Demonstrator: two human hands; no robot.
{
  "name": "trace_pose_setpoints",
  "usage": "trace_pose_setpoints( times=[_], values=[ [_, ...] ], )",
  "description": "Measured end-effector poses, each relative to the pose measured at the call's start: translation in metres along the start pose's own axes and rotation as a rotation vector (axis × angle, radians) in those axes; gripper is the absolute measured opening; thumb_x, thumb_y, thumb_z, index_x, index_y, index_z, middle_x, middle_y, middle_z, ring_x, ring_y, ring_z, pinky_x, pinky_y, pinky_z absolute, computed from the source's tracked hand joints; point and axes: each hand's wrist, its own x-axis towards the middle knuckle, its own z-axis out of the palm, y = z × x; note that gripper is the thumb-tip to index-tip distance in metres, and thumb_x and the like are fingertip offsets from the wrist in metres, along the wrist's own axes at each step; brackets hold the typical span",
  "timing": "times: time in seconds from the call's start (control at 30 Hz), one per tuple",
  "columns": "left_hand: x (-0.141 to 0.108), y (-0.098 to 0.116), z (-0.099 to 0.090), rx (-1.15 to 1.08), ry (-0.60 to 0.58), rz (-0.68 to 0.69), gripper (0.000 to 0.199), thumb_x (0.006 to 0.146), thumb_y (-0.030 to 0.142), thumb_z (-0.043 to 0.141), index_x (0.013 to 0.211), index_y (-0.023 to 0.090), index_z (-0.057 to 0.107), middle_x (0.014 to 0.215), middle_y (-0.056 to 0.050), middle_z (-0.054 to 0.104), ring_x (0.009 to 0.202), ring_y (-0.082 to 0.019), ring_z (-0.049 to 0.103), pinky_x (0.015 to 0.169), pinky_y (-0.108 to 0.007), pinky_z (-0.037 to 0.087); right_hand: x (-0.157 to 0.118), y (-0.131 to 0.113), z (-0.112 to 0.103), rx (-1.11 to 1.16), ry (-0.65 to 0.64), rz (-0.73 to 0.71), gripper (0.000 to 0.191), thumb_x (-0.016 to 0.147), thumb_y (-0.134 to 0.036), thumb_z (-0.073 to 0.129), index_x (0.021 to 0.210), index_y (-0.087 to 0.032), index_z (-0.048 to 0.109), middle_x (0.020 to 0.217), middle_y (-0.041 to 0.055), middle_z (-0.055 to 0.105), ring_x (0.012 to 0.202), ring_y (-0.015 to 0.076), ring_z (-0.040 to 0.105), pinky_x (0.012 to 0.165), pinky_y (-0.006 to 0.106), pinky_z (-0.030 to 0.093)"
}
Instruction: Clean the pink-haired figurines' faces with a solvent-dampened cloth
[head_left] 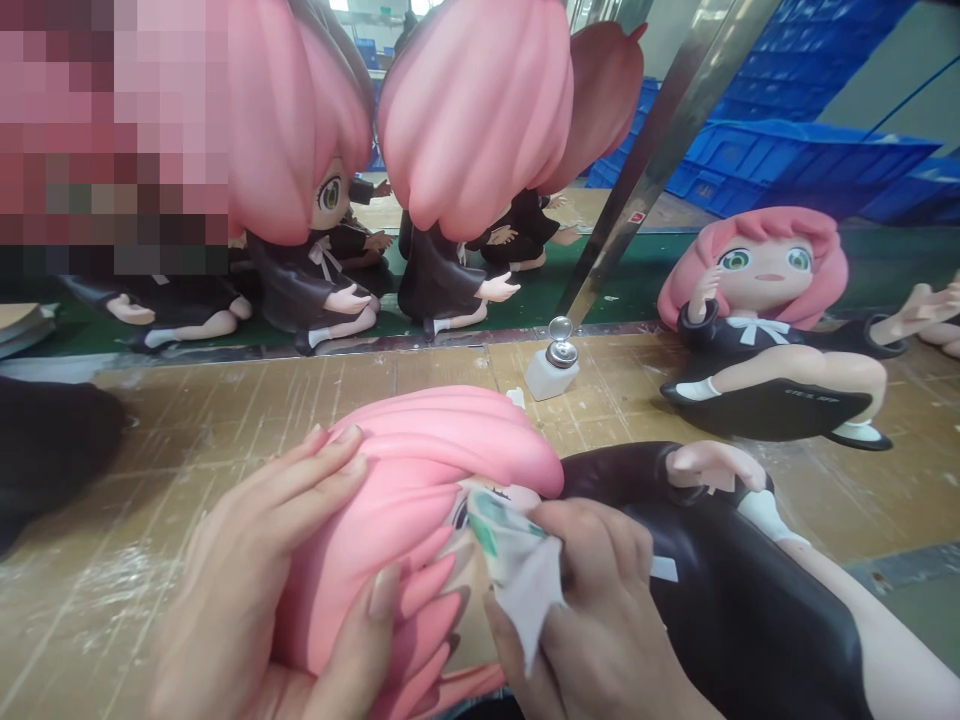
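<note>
With the left hand (262,570) spread flat on the pink hair of the figure (420,520) lying near on the desk (225,400), the right hand (600,610) should rub gently, its grip pinching a white cloth (525,580) (stained green) against the face.

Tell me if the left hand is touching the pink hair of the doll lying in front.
Touching. The head view shows the left hand spread flat on the doll's pink hair, fingers across the top and thumb pressed against the lower strands, with no gap.

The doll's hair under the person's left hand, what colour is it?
Pink, on the big glossy doll's hair, clearest in the head view.
</note>
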Motion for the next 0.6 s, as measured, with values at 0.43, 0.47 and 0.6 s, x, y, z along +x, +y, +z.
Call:
trace_pose_setpoints(
  times=[0.43,0.47,0.6],
  values=[
    [-0.003,-0.001,0.000,0.034,0.012,0.045,0.054,0.086,0.034,0.059,0.138,0.045,0.047,0.144,0.005,0.052,0.138,-0.032,0.045,0.115,-0.054,0.036,0.011,0.002,-0.007,-0.010,-0.072,-0.034,0.015,0.090,-0.020,0.047,0.095,-0.016,0.060,0.110,0.0105,0.049,0.097,0.0254,0.046,0.087,0.042,0.033],
    [-0.003,0.000,-0.002,0.015,-0.010,0.041,0.055,0.087,0.032,0.059,0.139,0.044,0.046,0.146,0.004,0.050,0.139,-0.031,0.043,0.116,-0.053,0.033,0.010,0.003,-0.009,0.007,-0.072,-0.023,0.013,0.090,-0.020,0.049,0.095,-0.017,0.061,0.109,0.0099,0.051,0.096,0.0245,0.048,0.086,0.041,0.035],
    [-0.005,0.003,-0.007,-0.055,-0.076,-0.010,0.047,0.090,0.033,0.056,0.136,0.037,0.049,0.147,0.000,0.047,0.138,-0.031,0.041,0.119,-0.049,0.027,-0.003,0.012,-0.034,0.439,-0.071,0.313,0.025,0.089,-0.026,0.060,0.114,-0.027,0.064,0.102,0.0078,0.062,0.092,0.0255,0.057,0.078,0.041,0.046]
  ],
)
